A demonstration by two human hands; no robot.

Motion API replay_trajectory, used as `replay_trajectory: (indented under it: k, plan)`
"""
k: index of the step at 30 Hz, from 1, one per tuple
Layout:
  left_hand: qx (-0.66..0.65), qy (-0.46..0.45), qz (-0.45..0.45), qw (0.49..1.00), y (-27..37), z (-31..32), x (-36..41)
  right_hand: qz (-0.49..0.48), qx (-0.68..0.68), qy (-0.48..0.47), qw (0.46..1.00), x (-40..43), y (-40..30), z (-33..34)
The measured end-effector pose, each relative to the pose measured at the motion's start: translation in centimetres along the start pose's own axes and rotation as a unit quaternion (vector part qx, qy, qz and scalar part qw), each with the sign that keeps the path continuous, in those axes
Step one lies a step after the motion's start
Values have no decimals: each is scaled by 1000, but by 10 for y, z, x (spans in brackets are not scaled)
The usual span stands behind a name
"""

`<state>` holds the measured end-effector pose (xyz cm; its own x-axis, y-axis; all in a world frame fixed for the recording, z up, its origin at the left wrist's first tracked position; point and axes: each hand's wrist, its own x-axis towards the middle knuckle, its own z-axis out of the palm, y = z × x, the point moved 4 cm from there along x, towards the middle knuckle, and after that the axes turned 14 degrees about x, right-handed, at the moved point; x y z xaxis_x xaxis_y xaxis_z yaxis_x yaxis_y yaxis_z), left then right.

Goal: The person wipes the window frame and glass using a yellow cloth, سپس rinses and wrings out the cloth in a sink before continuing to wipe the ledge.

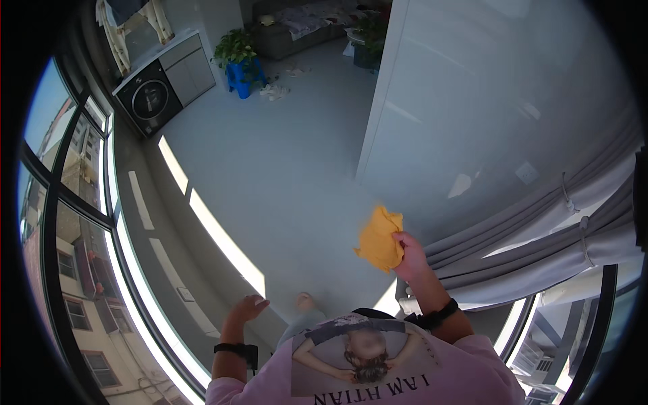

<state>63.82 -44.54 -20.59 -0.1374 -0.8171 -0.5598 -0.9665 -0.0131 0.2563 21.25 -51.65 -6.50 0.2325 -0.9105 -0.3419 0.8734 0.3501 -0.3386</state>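
Observation:
My right hand [412,255] grips a yellow cloth [380,240] by its right edge, thumb on top. The cloth hangs bunched and slightly blurred above the grey floor [283,177]. To the right of that hand hang grey curtains [496,248] gathered with cord ties. My left hand [248,309] hovers low on the left, near the wall below the window, with nothing visible in it. Its fingers look loosely bent, but their exact pose is unclear. A dark band is strapped on each wrist.
A long window [76,202] with dark frames runs along the left. Farther off stand a black washing machine [150,98], a cabinet [190,68] and a potted plant [235,48] on a blue stool [244,78]. White shoes [275,91] lie beside it. A pale wall [455,101] rises on the right.

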Motion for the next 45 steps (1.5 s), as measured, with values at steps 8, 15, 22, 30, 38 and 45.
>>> replay_trajectory:
  k: [8,15,22,30,38,45]
  plan:
    - [-13,38,-42,998,-29,-109,60,72,-67,-59,993,138,30,69]
    - [-115,12,-119,986,-58,-167,150,60,-86,17,994,255,-11,80]
    - [-152,-32,-355,922,-141,-104,169,107,-146,20,983,418,-44,104]
    - [-345,-117,-482,797,-87,-89,137,157,-179,-46,970,595,-37,212]
    - [-398,-147,-530,734,-186,-77,270,172,-244,-76,951,757,7,289]
    - [-217,160,-416,868,-316,-357,463,81,-285,-61,953,877,-3,354]
